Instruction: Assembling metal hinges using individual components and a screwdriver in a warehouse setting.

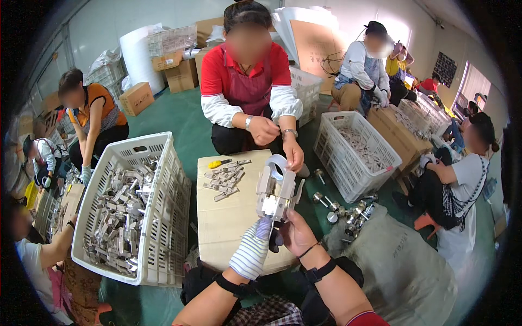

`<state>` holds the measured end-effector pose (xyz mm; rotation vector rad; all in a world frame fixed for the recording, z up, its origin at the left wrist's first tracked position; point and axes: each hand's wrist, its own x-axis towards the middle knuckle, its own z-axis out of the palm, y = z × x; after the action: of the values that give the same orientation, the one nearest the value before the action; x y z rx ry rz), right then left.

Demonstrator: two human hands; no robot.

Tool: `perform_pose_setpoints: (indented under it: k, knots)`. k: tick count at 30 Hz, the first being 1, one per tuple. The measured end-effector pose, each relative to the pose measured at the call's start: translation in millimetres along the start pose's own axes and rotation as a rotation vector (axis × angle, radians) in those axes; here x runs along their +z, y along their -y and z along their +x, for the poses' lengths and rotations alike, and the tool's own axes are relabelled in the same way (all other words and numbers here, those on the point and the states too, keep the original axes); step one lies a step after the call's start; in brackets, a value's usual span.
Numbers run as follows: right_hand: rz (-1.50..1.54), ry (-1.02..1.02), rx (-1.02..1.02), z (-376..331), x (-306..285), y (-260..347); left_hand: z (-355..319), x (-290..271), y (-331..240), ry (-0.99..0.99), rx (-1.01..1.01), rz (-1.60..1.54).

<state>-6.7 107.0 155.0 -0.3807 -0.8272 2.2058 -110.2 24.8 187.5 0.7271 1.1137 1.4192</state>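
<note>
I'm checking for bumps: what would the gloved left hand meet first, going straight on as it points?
The left hand would first meet the metal parts it holds; beyond, probably the tape roll, though depth is unclear.

Head camera: left one of two worn side by side on the person's head, facing forward and down
Left hand (250, 250) and right hand (298, 234): close to the lens, low and central, seen from above
Cardboard top (223, 239): viewed from above, farther off than the hands
Left crate (168, 209) and right crate (342, 168): at either side, looked into from above
Wall (119, 22): distant, along the upper edge
Rim: wide fisheye, straight lines bending, dark corners
</note>
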Motion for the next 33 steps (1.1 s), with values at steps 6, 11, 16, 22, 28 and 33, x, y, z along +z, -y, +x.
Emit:
perform_pose_setpoints:
  k: [6, 11, 16, 22, 28, 33]
  knots:
    - [0.019, -0.018, -0.011, -0.9, -3.1, -0.5, 4.4, 3.2, 1.2, -0.041, 0.012, -0.052]
    - [-0.065, -0.066, -0.017, -5.2, 14.2, -0.9, 11.8, -5.7, 11.5, -0.228, 0.048, 0.046]
    - [-0.151, -0.119, -0.093, -5.6, 12.5, -3.1, 14.2, 0.1, 18.5, -0.217, 0.148, 0.246]
    - [-0.180, -0.123, -0.158, -2.2, 6.7, -0.5, 10.1, 8.4, 11.7, -0.190, 0.160, 0.288]
    - [-0.155, -0.195, -0.184, 3.2, -12.1, -17.7, 13.9, -11.5, 37.2, -0.134, 0.186, 0.348]
    - [-0.128, -0.178, -0.184, -0.9, 13.0, -14.7, 12.3, -12.1, 45.7, -0.164, 0.185, 0.418]
